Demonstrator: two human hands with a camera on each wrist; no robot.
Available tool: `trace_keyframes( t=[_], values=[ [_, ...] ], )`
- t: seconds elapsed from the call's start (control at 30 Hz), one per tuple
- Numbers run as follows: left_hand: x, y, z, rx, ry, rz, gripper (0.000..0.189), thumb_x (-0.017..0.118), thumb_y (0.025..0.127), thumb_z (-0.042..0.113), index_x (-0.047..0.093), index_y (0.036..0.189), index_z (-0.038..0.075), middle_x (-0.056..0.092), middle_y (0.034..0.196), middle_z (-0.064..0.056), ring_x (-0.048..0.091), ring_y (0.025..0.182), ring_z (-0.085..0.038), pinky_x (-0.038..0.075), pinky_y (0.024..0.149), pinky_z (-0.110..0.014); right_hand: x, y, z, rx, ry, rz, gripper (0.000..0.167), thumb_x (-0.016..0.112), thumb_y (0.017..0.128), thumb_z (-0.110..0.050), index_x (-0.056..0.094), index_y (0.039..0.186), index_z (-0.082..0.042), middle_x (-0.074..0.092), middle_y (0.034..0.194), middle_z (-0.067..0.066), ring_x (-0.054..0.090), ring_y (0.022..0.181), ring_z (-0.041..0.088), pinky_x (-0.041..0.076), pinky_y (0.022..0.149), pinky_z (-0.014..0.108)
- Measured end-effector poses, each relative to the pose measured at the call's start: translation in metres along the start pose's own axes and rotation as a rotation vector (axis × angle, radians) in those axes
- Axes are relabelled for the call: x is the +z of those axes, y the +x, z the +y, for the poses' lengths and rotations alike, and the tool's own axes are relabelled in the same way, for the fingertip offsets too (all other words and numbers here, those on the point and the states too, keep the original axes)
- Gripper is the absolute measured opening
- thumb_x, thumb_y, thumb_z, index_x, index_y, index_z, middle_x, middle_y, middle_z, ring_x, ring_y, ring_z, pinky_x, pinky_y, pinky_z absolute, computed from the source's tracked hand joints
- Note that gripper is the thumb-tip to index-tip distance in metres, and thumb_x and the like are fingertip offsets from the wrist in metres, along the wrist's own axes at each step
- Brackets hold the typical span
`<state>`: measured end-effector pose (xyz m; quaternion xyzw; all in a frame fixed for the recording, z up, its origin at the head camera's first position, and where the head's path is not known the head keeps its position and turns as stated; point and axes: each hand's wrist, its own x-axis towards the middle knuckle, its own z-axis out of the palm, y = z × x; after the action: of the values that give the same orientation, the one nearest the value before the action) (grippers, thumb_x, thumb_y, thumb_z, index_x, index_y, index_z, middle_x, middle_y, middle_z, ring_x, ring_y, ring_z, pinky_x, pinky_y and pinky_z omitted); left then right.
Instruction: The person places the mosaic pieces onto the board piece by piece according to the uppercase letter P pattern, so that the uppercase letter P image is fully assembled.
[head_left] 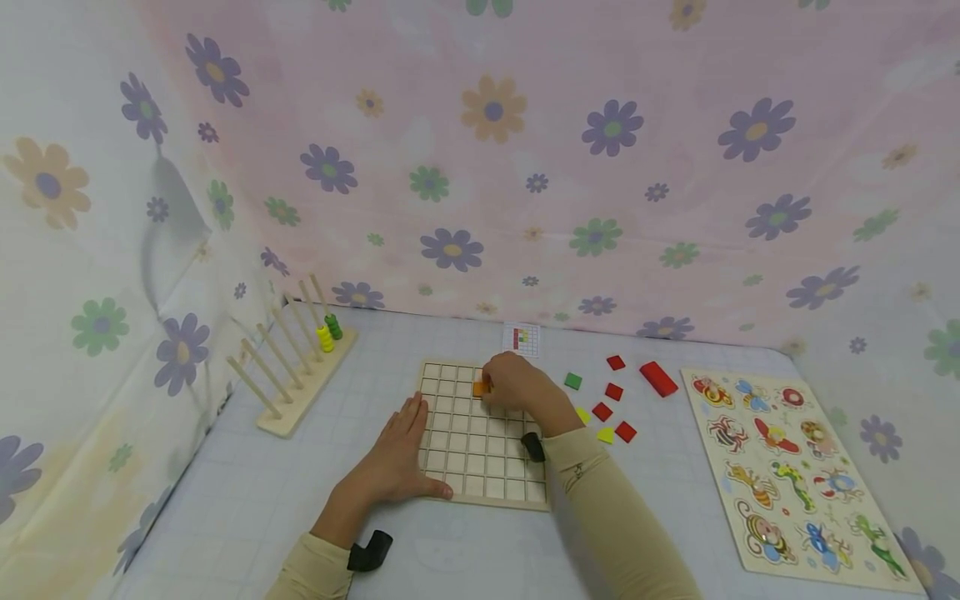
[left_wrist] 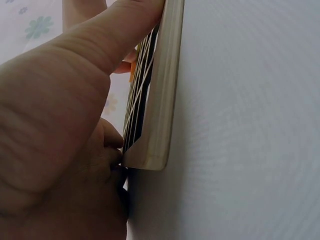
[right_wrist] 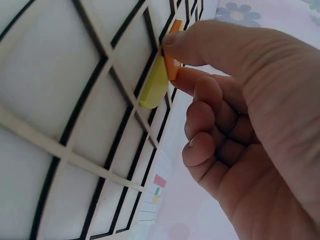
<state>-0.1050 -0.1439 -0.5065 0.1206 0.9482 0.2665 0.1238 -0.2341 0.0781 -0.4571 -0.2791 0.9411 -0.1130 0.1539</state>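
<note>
A wooden grid board [head_left: 495, 502] lies flat in front of me. My left hand [head_left: 393, 457] rests along its left edge, fingers extended, with the thumb by the near left corner. In the left wrist view the board's side [left_wrist: 162, 110] shows close to that thumb. Over the far part of the board, my right hand [head_left: 517, 389] pinches an orange tile [right_wrist: 172, 69] between thumb and forefinger, at the grid bars. A yellow rounded piece [right_wrist: 155, 86] sits in the grid right beside the orange tile; in the head view the hand hides it.
Right of the board lie several red tiles [head_left: 614, 391], a green tile [head_left: 573, 381], yellow pieces [head_left: 605, 435] and a red block [head_left: 658, 378]. A pattern card [head_left: 529, 340] lies behind. An insect puzzle board [head_left: 720, 467] is far right, a peg stand [head_left: 279, 426] left.
</note>
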Motion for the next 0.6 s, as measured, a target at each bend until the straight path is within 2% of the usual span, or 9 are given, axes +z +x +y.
trace_keyframes(
  t=[0.17,0.37,0.6],
  values=[
    [-0.0017,-0.0004,0.0015,-0.002,0.002,-0.003,0.145,0.09,0.062,0.064,0.009,0.162,-0.003,0.002,0.172,-0.019,0.005,0.161,-0.036,0.014,0.13,-0.054,-0.0017,-0.0004,-0.0032,0.012,0.044,-0.015,0.012,0.072,0.094,-0.021,0.075,0.09,-0.01,0.068,0.083,-0.001,0.055,0.071,0.014,0.048,0.066,0.029],
    [-0.0042,-0.0015,0.0042,-0.007,0.007,-0.012,0.144,0.091,0.063,0.062,0.01,0.162,-0.004,0.003,0.172,-0.02,0.005,0.16,-0.036,0.014,0.13,-0.054,0.0025,0.0002,-0.0043,-0.006,0.022,0.003,0.014,0.072,0.095,-0.02,0.078,0.098,-0.008,0.072,0.09,0.001,0.054,0.072,0.013,0.045,0.067,0.028],
    [-0.0023,-0.0007,0.0043,-0.008,-0.001,-0.012,0.145,0.091,0.062,0.063,0.01,0.162,-0.005,0.004,0.172,-0.021,0.006,0.16,-0.038,0.016,0.129,-0.056,0.0056,-0.0006,-0.0066,-0.002,0.072,0.036,0.015,0.072,0.095,-0.017,0.079,0.102,-0.006,0.077,0.106,0.008,0.07,0.096,0.021,0.058,0.083,0.035]
  ],
)
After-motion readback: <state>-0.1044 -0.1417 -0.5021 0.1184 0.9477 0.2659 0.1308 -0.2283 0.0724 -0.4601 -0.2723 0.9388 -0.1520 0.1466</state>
